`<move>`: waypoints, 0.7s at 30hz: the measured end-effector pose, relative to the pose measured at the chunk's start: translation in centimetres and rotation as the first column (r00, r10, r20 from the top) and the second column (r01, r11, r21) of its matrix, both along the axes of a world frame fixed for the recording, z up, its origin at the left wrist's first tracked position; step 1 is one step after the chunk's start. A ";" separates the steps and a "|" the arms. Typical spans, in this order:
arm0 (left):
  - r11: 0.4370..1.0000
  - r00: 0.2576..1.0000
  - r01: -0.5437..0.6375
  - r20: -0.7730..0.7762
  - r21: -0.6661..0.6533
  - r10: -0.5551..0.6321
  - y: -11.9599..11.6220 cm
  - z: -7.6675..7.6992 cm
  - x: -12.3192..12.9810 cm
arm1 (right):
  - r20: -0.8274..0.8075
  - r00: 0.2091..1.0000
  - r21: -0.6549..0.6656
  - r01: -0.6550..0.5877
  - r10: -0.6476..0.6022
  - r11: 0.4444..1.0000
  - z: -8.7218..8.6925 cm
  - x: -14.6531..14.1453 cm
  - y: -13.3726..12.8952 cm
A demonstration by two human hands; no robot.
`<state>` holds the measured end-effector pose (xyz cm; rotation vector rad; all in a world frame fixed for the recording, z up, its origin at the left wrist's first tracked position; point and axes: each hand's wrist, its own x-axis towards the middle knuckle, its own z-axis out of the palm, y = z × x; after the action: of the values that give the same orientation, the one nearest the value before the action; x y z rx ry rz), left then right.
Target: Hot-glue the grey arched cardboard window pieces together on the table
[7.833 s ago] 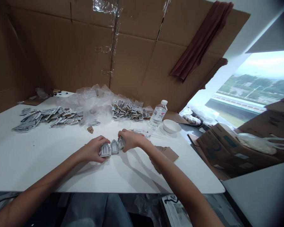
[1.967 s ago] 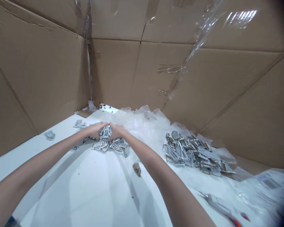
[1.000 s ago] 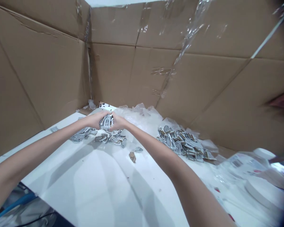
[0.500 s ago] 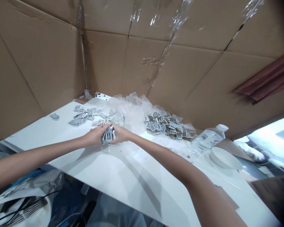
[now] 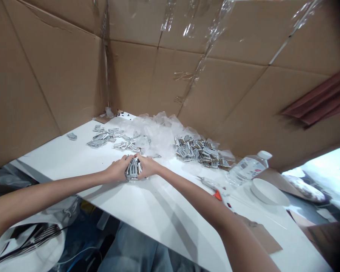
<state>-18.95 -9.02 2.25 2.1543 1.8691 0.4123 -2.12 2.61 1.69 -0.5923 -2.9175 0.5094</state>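
Observation:
A thick bundle of flat grey slotted pieces (image 5: 133, 169) is gripped between my two hands above the front part of the white table (image 5: 164, 211). My left hand (image 5: 119, 169) is closed round its left side. From the right, my right hand (image 5: 147, 166) closes on it with the thumb near the top. Beyond my hands lie loose grey pieces (image 5: 99, 139) in a spread-out group. A larger heap of similar pieces (image 5: 198, 151) sits to the right. The fingers on the far side of the bundle are hidden.
Crumpled clear plastic bags (image 5: 161, 130) lie between the piles. On the right are a plastic bottle (image 5: 248, 168), a white round dish (image 5: 268, 192), a tool with an orange part (image 5: 211, 184) and a cardboard scrap (image 5: 262, 236). Cardboard walls (image 5: 136, 75) enclose the back and left.
My hands have come slightly nearer to me with the bundle still between them. The view has shifted a little, and the tool with the orange part now shows beside my right arm.

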 end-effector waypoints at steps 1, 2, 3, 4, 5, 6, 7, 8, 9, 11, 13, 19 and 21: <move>1.000 1.000 0.002 0.003 0.000 -0.002 0.0 -0.1 0.0 | -0.004 1.000 -0.005 0.000 0.000 1.000 -0.1 0.0 0.0; 1.000 1.000 0.004 0.006 0.000 -0.004 0.0 -0.1 0.0 | -0.008 1.000 -0.010 0.001 -0.001 1.000 -0.2 0.1 0.1; 1.000 1.000 0.007 0.011 -0.001 -0.007 0.0 -0.2 0.0 | -0.012 1.000 -0.016 0.000 0.000 1.000 -0.2 0.1 0.1; 1.000 1.000 0.010 0.016 -0.002 -0.010 0.0 -0.2 0.0 | -0.015 1.000 -0.023 -0.002 0.001 1.000 -0.2 0.1 0.2; 1.000 1.000 0.012 0.021 -0.003 -0.012 0.0 -0.2 0.0 | -0.018 1.000 -0.030 -0.004 0.003 1.000 -0.2 0.1 0.2; 1.000 1.000 0.014 0.025 -0.004 -0.013 0.0 -0.2 0.0 | -0.022 1.000 -0.039 -0.006 0.005 0.999 -0.3 0.2 0.3; 1.000 0.999 0.014 0.030 -0.006 -0.014 0.0 -0.2 -0.1 | -0.025 1.000 -0.048 -0.007 0.006 0.999 -0.2 0.2 0.3; 1.000 0.999 0.014 0.033 -0.009 -0.014 0.0 -0.2 -0.1 | -0.028 1.000 -0.058 -0.009 0.007 0.998 -0.2 0.2 0.4; 1.000 0.999 0.013 0.037 -0.012 -0.013 0.0 -0.3 -0.1 | -0.030 1.000 -0.068 -0.009 0.007 0.998 -0.3 0.3 0.4; 1.000 0.999 0.011 0.043 -0.018 -0.010 0.0 -0.4 -0.2 | -0.031 1.000 -0.086 -0.007 0.005 0.996 -0.3 0.5 0.5; 1.000 0.999 0.011 0.048 -0.022 -0.010 -0.1 -0.6 -0.3 | -0.025 1.000 -0.104 -0.004 0.001 0.995 -0.4 0.8 0.4; 1.000 0.997 0.024 0.068 -0.020 -0.023 -0.3 -1.1 -0.7 | -0.002 1.000 -0.141 0.027 -0.028 0.990 0.0 2.4 -0.3; 0.999 0.997 0.033 0.072 -0.015 -0.032 -0.3 -1.2 -0.9 | 0.003 1.000 -0.151 0.032 -0.031 0.988 0.7 3.6 -0.3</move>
<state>-19.85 -9.37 1.09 2.1272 1.7907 0.4596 1.51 2.31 2.39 -0.6556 -2.8827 0.7316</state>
